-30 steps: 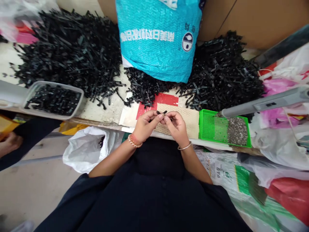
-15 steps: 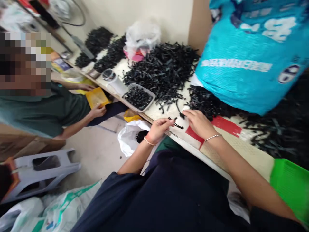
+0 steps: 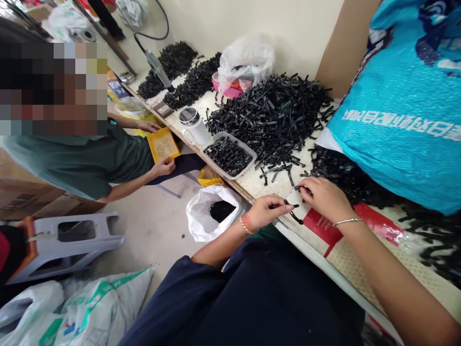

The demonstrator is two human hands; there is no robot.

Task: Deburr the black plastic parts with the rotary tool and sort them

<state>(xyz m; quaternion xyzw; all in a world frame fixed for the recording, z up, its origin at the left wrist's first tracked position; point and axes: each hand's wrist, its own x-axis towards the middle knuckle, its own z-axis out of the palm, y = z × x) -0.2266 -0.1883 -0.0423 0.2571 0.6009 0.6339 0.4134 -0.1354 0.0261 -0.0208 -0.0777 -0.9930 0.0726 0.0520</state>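
My left hand is closed in a pinch over the front edge of the bench, a beaded bracelet at its wrist. A thin black plastic strip sticks out past its thumb and forefinger. Just to the right, my right hand has its thumb and fingertips together on a small black plastic piece. The fingers partly cover that piece. Beyond both hands lies a large pile of similar black strips. A clear plastic tub of small black pieces stands left of the pile.
A blue woven sack leans over more black strips at right. Red packets lie beneath my right hand. A white mug stands by the tub. Below the edge sits an open white bag. At left, a co-worker holds a yellow tray.
The whole view has swung, so the bench and hands appear farther right and lower. My right fingertips have closed on a small black piece. My left hand still pinches the strip.
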